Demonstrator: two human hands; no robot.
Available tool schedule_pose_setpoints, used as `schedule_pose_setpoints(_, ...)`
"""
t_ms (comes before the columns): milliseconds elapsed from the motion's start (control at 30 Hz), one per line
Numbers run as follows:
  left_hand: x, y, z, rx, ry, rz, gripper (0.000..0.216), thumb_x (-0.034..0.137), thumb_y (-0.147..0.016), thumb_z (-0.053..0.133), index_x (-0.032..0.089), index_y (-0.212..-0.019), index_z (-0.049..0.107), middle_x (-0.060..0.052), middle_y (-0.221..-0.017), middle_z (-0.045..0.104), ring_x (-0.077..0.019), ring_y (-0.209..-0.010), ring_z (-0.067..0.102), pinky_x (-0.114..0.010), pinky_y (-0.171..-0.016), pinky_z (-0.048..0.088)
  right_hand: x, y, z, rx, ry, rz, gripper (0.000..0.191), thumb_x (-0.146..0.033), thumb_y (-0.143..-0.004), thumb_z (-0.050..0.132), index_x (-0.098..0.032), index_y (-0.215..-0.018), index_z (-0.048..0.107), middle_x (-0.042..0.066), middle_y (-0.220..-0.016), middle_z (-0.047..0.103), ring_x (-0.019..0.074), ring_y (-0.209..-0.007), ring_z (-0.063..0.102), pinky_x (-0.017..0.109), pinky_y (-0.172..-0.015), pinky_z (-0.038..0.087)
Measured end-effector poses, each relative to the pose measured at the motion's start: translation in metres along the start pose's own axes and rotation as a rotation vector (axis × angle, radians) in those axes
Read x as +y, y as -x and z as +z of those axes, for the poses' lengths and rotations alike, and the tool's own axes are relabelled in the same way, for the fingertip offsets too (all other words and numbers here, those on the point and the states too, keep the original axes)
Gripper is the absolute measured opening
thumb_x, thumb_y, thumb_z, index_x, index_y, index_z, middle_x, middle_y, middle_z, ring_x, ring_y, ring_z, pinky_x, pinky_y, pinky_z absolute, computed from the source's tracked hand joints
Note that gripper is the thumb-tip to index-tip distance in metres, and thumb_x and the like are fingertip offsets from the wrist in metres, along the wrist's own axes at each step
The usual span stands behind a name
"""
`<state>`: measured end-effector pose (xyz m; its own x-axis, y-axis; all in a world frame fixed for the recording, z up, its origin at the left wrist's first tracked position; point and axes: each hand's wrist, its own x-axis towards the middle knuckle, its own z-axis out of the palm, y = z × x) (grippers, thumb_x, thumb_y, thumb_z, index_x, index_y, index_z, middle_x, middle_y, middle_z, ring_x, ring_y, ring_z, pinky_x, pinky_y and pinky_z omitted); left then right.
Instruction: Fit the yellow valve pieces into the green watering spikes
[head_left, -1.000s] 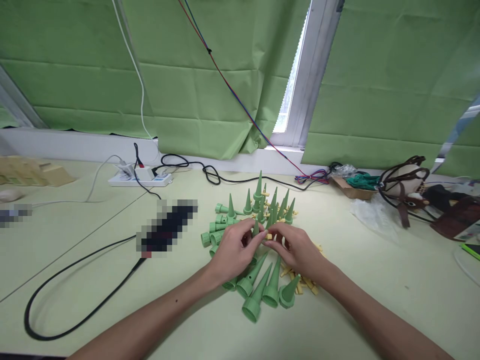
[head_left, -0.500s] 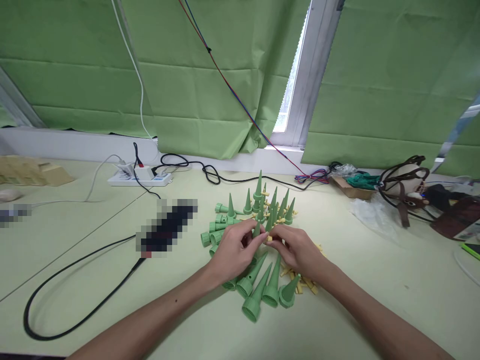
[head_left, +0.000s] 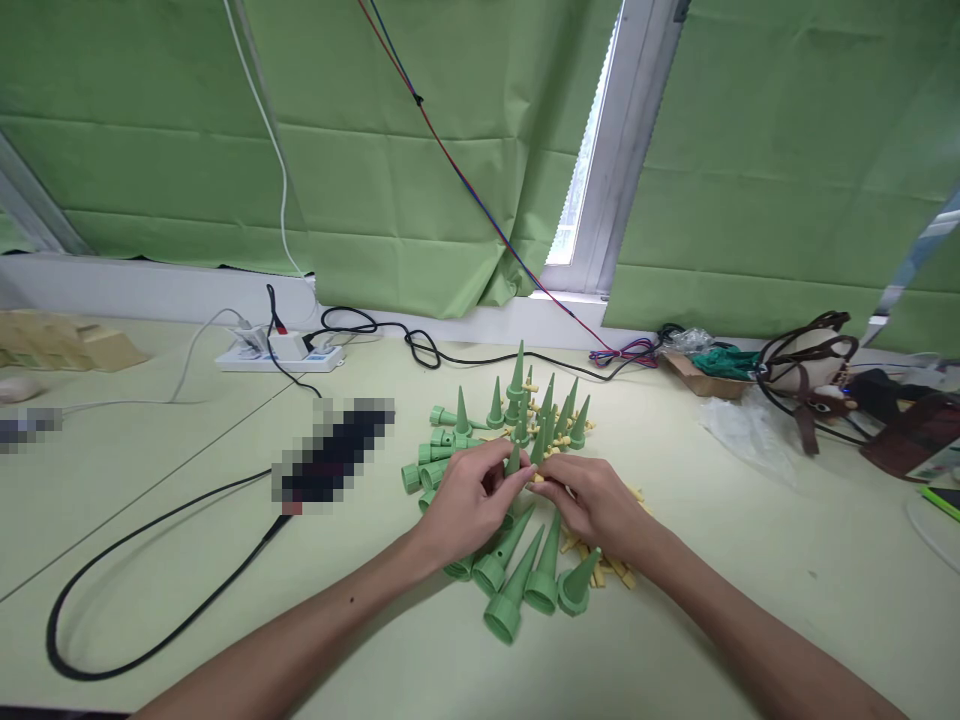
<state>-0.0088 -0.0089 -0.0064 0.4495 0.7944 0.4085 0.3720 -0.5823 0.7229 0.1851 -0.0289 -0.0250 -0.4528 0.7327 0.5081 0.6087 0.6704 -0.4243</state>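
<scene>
My left hand (head_left: 466, 508) is closed around a green plastic watering spike (head_left: 513, 461), whose pointed tip shows above the fingers. Meeting it from the right, my right hand (head_left: 596, 503) pinches a small yellow valve (head_left: 537, 478) against the spike's side; the fingers hide most of the joint. Behind both hands, several green spikes (head_left: 577, 415) stand upright with yellow valves in them. Loose spikes (head_left: 504, 610) lie in front and to the left. A pile of yellow valves (head_left: 619, 572) is partly covered by my right wrist.
A blurred-out dark object (head_left: 334, 455) with a black cable lies on the table to the left. Against the wall are a white power strip (head_left: 281, 357) and black cords. At the right are a clear plastic bag (head_left: 750, 430), a cardboard box (head_left: 709, 380) and a bag with brown straps (head_left: 814, 350).
The fingers of my right hand have shifted very slightly at the yellow valve. My left hand and the surrounding pieces look unmoved.
</scene>
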Motion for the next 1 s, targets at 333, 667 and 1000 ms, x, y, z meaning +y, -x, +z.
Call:
schedule_pose_setpoints(333,-0.0001,0.0001,-0.0019,-0.017,-0.006,0.021,0.022,0.035,-0.093,0.056,0.017,-0.083,0.064,0.004,-0.060,0.047,-0.0101,-0.055,0.040,-0.023,-0.053,0.031,-0.0018,-0.0008,-0.0012,-0.005,0.018,-0.008,0.029,-0.025,-0.100,0.043,-0.020,-0.071,0.042,-0.003,-0.064,0.045,0.0119,-0.059,0.040,0.024,-0.058,0.029)
schedule_pose_setpoints(667,0.0006,-0.0003,-0.0014,-0.023,0.032,0.001,0.027,0.039,-0.093,0.055,0.016,-0.081,0.062,0.003,-0.062,0.047,-0.0108,-0.056,0.040,-0.025,-0.053,0.031,-0.0018,0.0003,-0.0006,0.000,0.030,0.018,0.030,-0.025,-0.099,0.045,-0.020,-0.070,0.041,-0.003,-0.062,0.044,0.0118,-0.057,0.040,0.025,-0.056,0.029)
schedule_pose_setpoints(1000,-0.0023,-0.0004,0.0033,0.010,0.266,-0.164,0.040,0.051,-0.096,0.046,0.016,-0.082,0.060,0.005,-0.051,0.044,-0.0107,-0.048,0.043,-0.023,-0.049,0.034,-0.0066,-0.0008,-0.0029,0.043,0.036,0.011,0.031,-0.030,-0.098,0.048,-0.019,-0.070,0.047,-0.003,-0.061,0.045,0.0111,-0.055,0.039,0.025,-0.055,0.030)
